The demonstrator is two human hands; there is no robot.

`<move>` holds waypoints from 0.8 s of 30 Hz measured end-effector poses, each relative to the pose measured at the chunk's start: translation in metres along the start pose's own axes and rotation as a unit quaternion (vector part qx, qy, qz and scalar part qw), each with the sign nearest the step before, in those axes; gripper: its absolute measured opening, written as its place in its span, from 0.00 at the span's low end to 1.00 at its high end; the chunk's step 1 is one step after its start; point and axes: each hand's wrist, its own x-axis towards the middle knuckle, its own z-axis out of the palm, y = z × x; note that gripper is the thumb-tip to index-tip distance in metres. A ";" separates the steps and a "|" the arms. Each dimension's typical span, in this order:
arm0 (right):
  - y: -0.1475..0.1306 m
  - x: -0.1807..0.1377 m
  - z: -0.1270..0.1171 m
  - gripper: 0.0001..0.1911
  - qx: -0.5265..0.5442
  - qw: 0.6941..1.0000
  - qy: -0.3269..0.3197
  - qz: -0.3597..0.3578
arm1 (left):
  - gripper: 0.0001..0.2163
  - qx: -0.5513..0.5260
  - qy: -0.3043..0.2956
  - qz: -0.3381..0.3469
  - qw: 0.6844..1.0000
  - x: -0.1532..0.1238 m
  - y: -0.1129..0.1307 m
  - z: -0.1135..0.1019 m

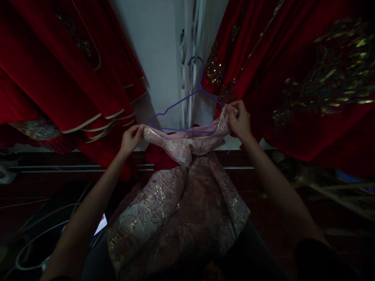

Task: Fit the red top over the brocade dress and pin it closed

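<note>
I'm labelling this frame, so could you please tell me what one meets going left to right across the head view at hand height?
Red garments with cream trim → left hand → purple wire hanger → right hand → red garments with gold embroidery. Both hands pinch the pink brocade dress.

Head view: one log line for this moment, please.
left hand: grips dress | right hand: grips dress | hanger: at dress top
</note>
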 end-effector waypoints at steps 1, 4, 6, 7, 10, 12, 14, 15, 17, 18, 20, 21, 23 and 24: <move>0.001 0.000 0.000 0.15 -0.004 1.000 -0.001 0.000 | 0.19 0.007 0.005 0.005 1.000 0.001 0.002 0.001; 0.002 0.001 -0.002 0.15 -0.015 1.000 0.002 -0.003 | 0.19 0.052 0.018 0.032 0.998 0.010 0.016 0.005; 0.002 0.002 -0.003 0.15 -0.022 1.000 0.003 -0.006 | 0.20 0.072 0.013 0.044 0.996 0.021 0.027 0.009; 0.002 0.002 -0.003 0.15 -0.025 1.000 0.003 -0.006 | 0.20 0.072 0.008 0.046 0.996 0.026 0.031 0.010; 0.000 0.002 -0.003 0.15 -0.021 1.000 -0.004 -0.004 | 0.21 0.032 -0.021 0.043 0.998 0.043 0.044 0.017; -0.001 0.001 -0.001 0.15 -0.006 1.000 -0.013 0.001 | 0.22 -0.008 -0.047 0.042 0.998 0.051 0.054 0.023; -0.001 0.000 0.000 0.15 0.016 1.000 -0.019 0.010 | 0.22 -0.034 -0.070 0.051 0.996 0.058 0.068 0.028; 0.000 0.000 0.001 0.16 0.026 0.999 -0.020 0.014 | 0.22 -0.039 -0.077 0.055 0.995 0.060 0.076 0.031; 0.003 0.001 0.002 0.17 0.045 0.999 -0.021 0.019 | 0.21 -0.048 -0.093 0.051 0.993 0.066 0.090 0.034; 0.005 0.002 0.003 0.17 0.052 0.998 -0.021 0.021 | 0.21 -0.060 -0.104 0.037 0.992 0.068 0.094 0.034; 0.009 0.006 0.004 0.18 0.063 0.997 -0.023 0.025 | 0.24 -0.107 -0.123 -0.015 0.987 0.073 0.090 0.033; 0.011 0.007 0.005 0.18 0.067 0.997 -0.024 0.027 | 0.26 -0.140 -0.126 -0.049 0.981 0.074 0.083 0.033; 0.013 0.010 0.006 0.18 0.072 0.996 -0.030 0.031 | 0.31 -0.206 -0.115 -0.122 0.964 0.073 0.056 0.037; 0.014 0.011 0.007 0.18 0.074 0.996 -0.033 0.032 | 0.32 -0.229 -0.104 -0.151 0.956 0.070 0.039 0.042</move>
